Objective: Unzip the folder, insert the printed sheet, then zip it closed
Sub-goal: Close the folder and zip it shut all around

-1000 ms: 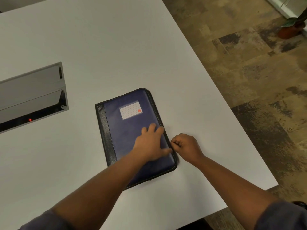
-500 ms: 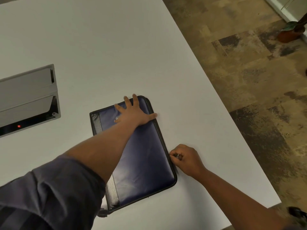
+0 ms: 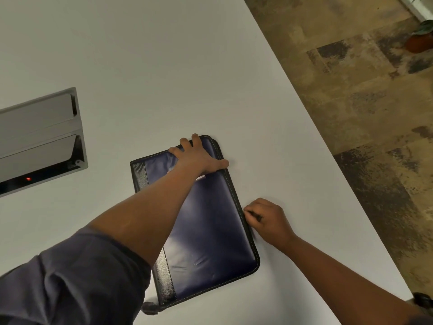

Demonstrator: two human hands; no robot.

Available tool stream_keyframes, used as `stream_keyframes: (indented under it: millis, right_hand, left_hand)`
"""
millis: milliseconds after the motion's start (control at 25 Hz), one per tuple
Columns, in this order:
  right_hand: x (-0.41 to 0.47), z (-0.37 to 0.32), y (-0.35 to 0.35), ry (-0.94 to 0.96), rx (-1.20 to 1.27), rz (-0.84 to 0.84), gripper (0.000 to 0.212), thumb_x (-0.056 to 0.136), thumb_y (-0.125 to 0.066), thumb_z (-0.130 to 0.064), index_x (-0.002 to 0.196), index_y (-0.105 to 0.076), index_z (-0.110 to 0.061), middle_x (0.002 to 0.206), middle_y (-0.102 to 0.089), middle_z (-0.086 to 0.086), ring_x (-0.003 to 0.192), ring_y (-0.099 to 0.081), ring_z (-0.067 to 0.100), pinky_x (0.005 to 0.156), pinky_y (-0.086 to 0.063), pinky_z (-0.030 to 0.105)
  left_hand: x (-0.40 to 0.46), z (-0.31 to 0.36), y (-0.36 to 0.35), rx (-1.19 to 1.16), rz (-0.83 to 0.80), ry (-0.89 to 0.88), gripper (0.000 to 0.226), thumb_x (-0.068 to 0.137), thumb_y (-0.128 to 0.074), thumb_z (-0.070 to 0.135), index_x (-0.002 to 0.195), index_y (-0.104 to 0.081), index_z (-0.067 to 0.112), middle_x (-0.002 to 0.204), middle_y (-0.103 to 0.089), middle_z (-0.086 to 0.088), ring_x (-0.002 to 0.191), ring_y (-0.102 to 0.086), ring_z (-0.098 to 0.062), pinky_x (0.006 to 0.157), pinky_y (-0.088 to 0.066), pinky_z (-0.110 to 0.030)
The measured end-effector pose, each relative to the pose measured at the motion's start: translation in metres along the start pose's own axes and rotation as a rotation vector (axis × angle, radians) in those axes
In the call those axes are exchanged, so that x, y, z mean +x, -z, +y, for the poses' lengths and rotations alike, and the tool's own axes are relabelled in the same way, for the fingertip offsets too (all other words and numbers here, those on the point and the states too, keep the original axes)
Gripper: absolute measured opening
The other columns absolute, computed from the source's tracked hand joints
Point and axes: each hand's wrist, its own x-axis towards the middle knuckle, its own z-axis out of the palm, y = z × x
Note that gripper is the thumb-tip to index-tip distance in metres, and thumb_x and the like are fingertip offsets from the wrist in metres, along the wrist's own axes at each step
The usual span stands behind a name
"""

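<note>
A dark blue zip folder point(image 3: 206, 231) with black edging lies flat and closed on the white table point(image 3: 164, 78). My left hand point(image 3: 199, 158) presses flat on its far right corner, fingers spread, covering most of the white label. My right hand point(image 3: 267, 221) sits against the folder's right edge about halfway along, fingertips pinched on the small dark zipper pull point(image 3: 254, 215). No printed sheet is in view.
A grey cable box point(image 3: 39, 139) with an open lid and a red light is set into the table at the left. The table's right edge runs diagonally close to my right arm, with patterned floor beyond. A potted plant point(image 3: 419, 36) stands far right.
My left hand slid from the folder's near half up to its far corner. My right hand keeps its pinch on the zipper pull at the right edge. The view shifted closer.
</note>
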Motion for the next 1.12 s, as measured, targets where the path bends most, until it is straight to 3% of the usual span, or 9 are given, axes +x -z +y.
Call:
stream_keyframes:
  millis: [160, 400, 600, 760, 960, 1120]
  right_hand:
    - [0.04, -0.01, 0.003, 0.033, -0.022, 0.031, 0.007, 0.087, -0.069, -0.011, 0.087, -0.075, -0.013, 0.081, -0.067, -0.003, 0.072, -0.061, 0.01, 0.069, -0.052, 0.026]
    - [0.069, -0.01, 0.004, 0.08, -0.048, 0.009, 0.006, 0.087, -0.069, -0.012, 0.085, -0.074, -0.015, 0.081, -0.064, -0.008, 0.073, -0.061, 0.01, 0.07, -0.051, 0.025]
    - [0.071, -0.004, 0.007, 0.048, 0.008, -0.071, 0.011, 0.085, -0.069, -0.01, 0.081, -0.072, -0.02, 0.08, -0.063, -0.011, 0.073, -0.062, 0.009, 0.068, -0.051, 0.023]
    - [0.068, -0.001, 0.01, 0.082, 0.016, -0.133, 0.01, 0.088, -0.069, -0.012, 0.082, -0.072, -0.02, 0.081, -0.064, -0.013, 0.077, -0.063, 0.009, 0.068, -0.049, 0.017]
    - [0.059, -0.001, 0.011, 0.175, -0.123, -0.169, 0.006, 0.09, -0.068, -0.02, 0.087, -0.073, -0.02, 0.083, -0.068, -0.011, 0.077, -0.059, 0.004, 0.071, -0.05, 0.021]
    - [0.057, -0.003, 0.004, 0.174, -0.207, -0.15, 0.009, 0.09, -0.067, -0.024, 0.093, -0.075, -0.022, 0.086, -0.069, -0.009, 0.08, -0.055, 0.008, 0.072, -0.045, 0.02]
  left_hand:
    - [-0.001, -0.004, 0.006, 0.021, 0.019, -0.038, 0.141, 0.04, -0.046, 0.092, 0.155, -0.005, 0.022, 0.155, -0.019, -0.02, 0.142, -0.012, -0.053, 0.114, -0.008, -0.063]
    - [0.002, -0.023, 0.022, -0.052, 0.046, -0.068, 0.097, 0.069, -0.056, 0.069, 0.148, -0.022, 0.023, 0.141, -0.034, -0.015, 0.131, -0.027, -0.051, 0.108, -0.026, -0.054]
    - [-0.001, -0.025, 0.026, 0.009, 0.013, -0.121, 0.11, 0.066, -0.074, 0.07, 0.149, -0.021, 0.021, 0.142, -0.034, -0.014, 0.13, -0.031, -0.044, 0.107, -0.03, -0.051]
    - [-0.003, -0.023, 0.027, 0.006, 0.025, -0.135, 0.106, 0.066, -0.08, 0.063, 0.145, -0.024, 0.02, 0.141, -0.034, -0.013, 0.129, -0.033, -0.04, 0.106, -0.034, -0.052]
    - [-0.007, -0.019, 0.018, 0.018, 0.022, -0.145, 0.109, 0.066, -0.082, 0.061, 0.147, -0.02, 0.021, 0.146, -0.03, -0.012, 0.135, -0.027, -0.045, 0.109, -0.034, -0.059]
    - [-0.006, -0.02, 0.013, -0.002, -0.04, -0.13, 0.127, 0.056, -0.072, 0.082, 0.152, -0.01, 0.028, 0.155, -0.019, -0.013, 0.143, -0.008, -0.052, 0.11, -0.031, -0.066]
